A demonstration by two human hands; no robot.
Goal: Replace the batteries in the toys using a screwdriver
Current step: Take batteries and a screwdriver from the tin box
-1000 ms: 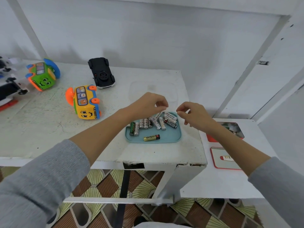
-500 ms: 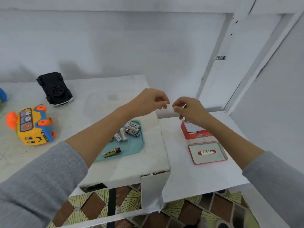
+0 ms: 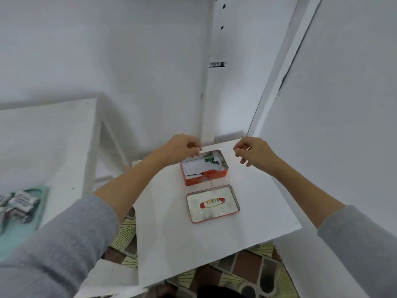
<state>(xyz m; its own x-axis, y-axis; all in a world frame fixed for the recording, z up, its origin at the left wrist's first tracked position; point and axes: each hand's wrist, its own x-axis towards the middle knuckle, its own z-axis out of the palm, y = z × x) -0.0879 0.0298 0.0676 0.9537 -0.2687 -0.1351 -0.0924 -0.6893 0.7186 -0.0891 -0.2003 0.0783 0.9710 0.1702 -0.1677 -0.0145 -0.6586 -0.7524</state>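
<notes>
An open red tin (image 3: 205, 180) stands on the low white table (image 3: 182, 244). Inside it lie a screwdriver (image 3: 208, 172) with a red handle and a couple of green batteries (image 3: 210, 159). My left hand (image 3: 184, 147) hovers over the tin's far left corner with its fingertips pressed together; whether they pinch anything is hidden. My right hand (image 3: 254, 154) hangs to the right of the tin, fingers loosely curled, with nothing visible in it. No toys are in view.
The tin's lid (image 3: 235, 197) lies inside-up just in front of the tin. At the left edge, a teal tray (image 3: 19, 235) with several batteries (image 3: 21, 203) sits on the higher white table (image 3: 43, 143). White walls stand close behind and to the right.
My view has swung right, away from the toys and the battery tray. Both hands moved from the tray to the red tin and have parted to either side of it.
</notes>
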